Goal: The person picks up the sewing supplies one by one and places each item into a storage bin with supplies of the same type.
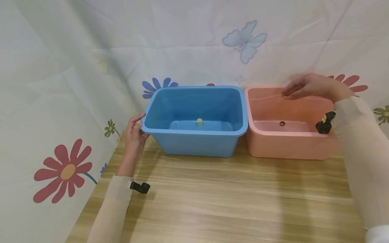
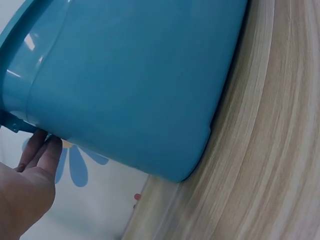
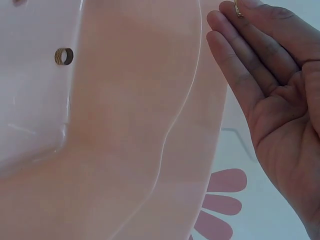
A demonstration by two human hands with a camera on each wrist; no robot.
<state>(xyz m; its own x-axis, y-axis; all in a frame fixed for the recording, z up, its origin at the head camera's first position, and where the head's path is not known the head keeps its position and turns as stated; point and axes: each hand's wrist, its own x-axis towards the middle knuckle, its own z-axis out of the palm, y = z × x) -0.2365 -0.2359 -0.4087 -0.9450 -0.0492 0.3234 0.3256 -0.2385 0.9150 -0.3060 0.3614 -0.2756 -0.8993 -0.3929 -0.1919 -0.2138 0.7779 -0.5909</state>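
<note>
My left hand (image 1: 135,136) holds the left rim of a blue plastic bin (image 1: 194,143), its fingers at the rim's edge in the left wrist view. Inside that bin stands a small pale yellow-green cylinder (image 1: 199,122) with a whitish top. Over the back part of a pink plastic bin (image 1: 288,146), my right hand (image 1: 314,87) pinches a gold-coloured ring (image 1: 285,96) between thumb and fingertips. Only a sliver of this ring shows in the right wrist view. Another ring, a wide patterned band (image 3: 64,56), lies on the pink bin's floor.
Both bins stand side by side on a wood-grain table (image 1: 212,195), their rims nearly touching. Behind them hangs a pale curtain (image 1: 182,40) printed with flowers and a butterfly. A black wrist camera (image 1: 325,123) overlaps the pink bin's front rim.
</note>
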